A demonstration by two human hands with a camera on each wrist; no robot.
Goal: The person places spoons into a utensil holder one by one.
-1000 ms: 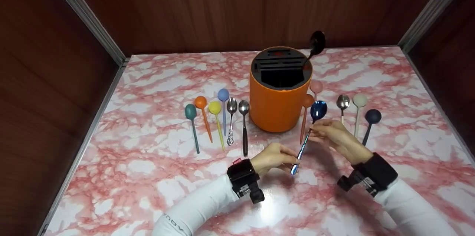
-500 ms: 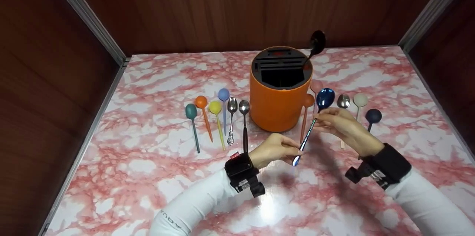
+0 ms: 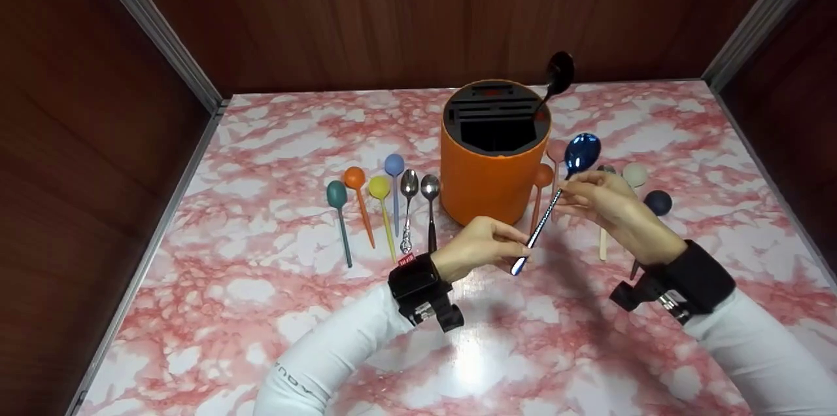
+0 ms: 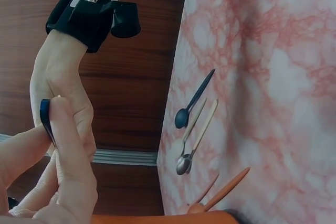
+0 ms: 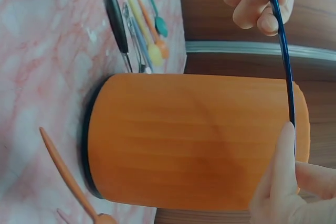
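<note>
Both hands hold one shiny blue metal spoon (image 3: 582,153), tilted with its bowl up and to the right, above the table. My right hand (image 3: 608,207) pinches it just under the bowl, thumb and fingers meeting on the neck. Near the lower end of the twisted handle, my left hand (image 3: 482,247) pinches it between thumb and fingers. Seen from the right wrist, the thin blue handle (image 5: 284,51) spans the gap between the hands. In the left wrist view only the handle's end (image 4: 45,116) shows between the left fingers; the bowl is hidden there.
An orange cylindrical utensil holder (image 3: 487,187) with a slotted black top stands behind the hands, a black spoon (image 3: 560,72) leaning in it. Several spoons lie left of it, including a teal spoon (image 3: 337,195); more lie right, including a navy spoon (image 3: 658,202), partly behind the right hand.
Both hands have raised the blue spoon from lower near the table and away from me, its bowl moving up and to the right. The grips look the same.
</note>
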